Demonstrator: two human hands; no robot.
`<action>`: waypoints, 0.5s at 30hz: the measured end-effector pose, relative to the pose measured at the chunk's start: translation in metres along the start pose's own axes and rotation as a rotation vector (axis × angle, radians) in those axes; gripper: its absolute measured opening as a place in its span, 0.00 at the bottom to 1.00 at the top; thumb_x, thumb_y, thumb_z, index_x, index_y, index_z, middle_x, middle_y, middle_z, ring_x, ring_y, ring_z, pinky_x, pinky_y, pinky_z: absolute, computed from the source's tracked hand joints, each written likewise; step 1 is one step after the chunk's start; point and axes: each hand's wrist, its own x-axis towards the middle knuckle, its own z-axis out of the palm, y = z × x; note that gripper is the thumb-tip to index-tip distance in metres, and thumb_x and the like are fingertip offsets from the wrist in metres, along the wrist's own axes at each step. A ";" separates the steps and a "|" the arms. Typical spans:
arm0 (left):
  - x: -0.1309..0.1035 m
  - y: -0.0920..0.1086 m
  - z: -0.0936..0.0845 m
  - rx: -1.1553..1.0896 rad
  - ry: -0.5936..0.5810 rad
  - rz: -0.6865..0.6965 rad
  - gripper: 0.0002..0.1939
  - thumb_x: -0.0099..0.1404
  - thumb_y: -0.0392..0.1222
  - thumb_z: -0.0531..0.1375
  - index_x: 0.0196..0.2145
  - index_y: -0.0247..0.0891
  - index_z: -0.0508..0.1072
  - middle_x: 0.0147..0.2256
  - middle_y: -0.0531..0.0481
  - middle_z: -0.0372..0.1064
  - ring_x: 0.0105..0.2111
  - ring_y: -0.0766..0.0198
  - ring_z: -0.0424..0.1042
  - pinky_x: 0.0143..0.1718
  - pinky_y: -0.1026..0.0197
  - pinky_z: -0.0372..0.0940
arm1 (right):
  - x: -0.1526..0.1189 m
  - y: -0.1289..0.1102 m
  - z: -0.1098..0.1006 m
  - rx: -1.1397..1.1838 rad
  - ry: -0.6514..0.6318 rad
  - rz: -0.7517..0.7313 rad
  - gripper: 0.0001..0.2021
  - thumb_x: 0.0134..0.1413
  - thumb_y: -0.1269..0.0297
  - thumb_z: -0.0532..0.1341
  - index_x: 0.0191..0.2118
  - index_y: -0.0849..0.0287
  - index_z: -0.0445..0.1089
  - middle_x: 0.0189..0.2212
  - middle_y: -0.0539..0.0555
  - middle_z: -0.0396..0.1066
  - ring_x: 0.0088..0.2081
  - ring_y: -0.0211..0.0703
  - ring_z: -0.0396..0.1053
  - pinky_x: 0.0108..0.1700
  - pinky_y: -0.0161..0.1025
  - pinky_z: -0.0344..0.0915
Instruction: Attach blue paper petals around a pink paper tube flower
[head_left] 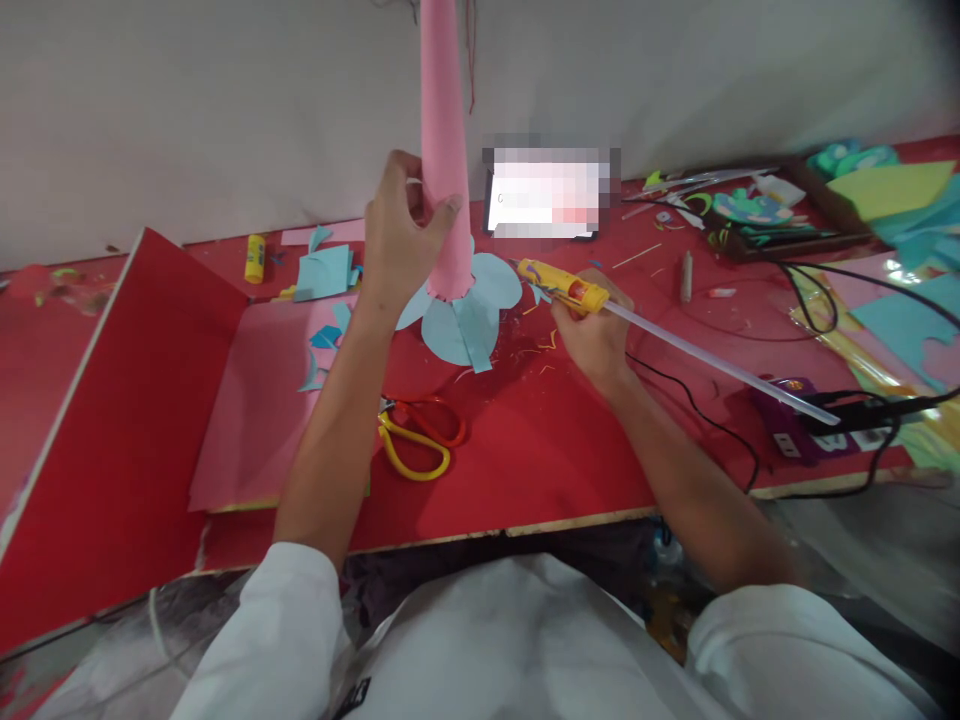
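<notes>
We've got our left hand [405,230] pinching the pink paper cone [444,120] upright on blue petals [459,332], our right hand [596,345] grasping the yellow glue gun [562,284] right of the cone. Gluing, we judge; next calls for steadiness and careful aim.

Left hand [401,225] up ahead of torso [517,640], thumb and fingers [406,163] clamped in a grip; left forearm [337,420] runs steeply forward. Right hand [596,340] ahead-right of torso, curled in a grip; right forearm [686,470] slants inward, elbow out wide.
</notes>
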 end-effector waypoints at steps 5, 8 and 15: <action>0.001 0.004 -0.008 0.015 0.081 -0.015 0.14 0.67 0.40 0.66 0.39 0.47 0.62 0.32 0.55 0.69 0.32 0.64 0.70 0.36 0.56 0.65 | 0.000 0.002 0.002 0.012 0.009 0.016 0.05 0.61 0.64 0.60 0.34 0.52 0.63 0.34 0.55 0.72 0.39 0.50 0.73 0.44 0.47 0.67; 0.003 0.003 -0.012 -0.023 0.137 -0.015 0.14 0.67 0.41 0.67 0.37 0.49 0.61 0.34 0.54 0.68 0.33 0.61 0.71 0.37 0.53 0.65 | 0.000 0.002 0.002 -0.004 0.018 0.002 0.05 0.61 0.63 0.60 0.33 0.52 0.64 0.33 0.54 0.72 0.39 0.49 0.72 0.43 0.47 0.67; 0.006 -0.004 -0.015 -0.023 0.224 -0.014 0.18 0.68 0.50 0.68 0.37 0.48 0.59 0.32 0.54 0.64 0.31 0.62 0.69 0.36 0.52 0.63 | 0.001 0.007 0.000 -0.085 -0.029 -0.018 0.02 0.60 0.65 0.61 0.35 0.52 0.67 0.34 0.55 0.75 0.40 0.51 0.73 0.43 0.47 0.68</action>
